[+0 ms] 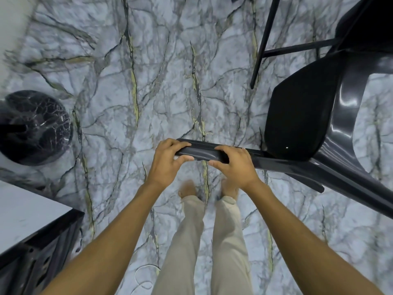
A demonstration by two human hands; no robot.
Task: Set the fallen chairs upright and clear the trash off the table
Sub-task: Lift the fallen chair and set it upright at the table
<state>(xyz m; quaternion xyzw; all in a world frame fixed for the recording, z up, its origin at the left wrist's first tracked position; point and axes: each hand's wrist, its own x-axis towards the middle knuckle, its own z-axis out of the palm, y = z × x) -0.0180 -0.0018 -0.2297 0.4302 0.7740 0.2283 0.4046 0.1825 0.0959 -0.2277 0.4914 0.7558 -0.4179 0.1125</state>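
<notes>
Gripping the glossy black rim (202, 153) of the fallen chair (302, 120), the left hand (168, 161) and right hand (234, 166) sit close together, fingers curled over the top and thumbs beneath. The chair hangs tilted to the right, its seat facing up and left. That slick plastic could slide through both palms, and the bare feet (187, 189) stand almost directly below. Black legs (268, 39) at upper right, whose chair I cannot tell, could snag as it swings. On the polished marble floor (148, 81) its feet may skid. Only 1 corner of the table (25, 211) shows, lower left.
</notes>
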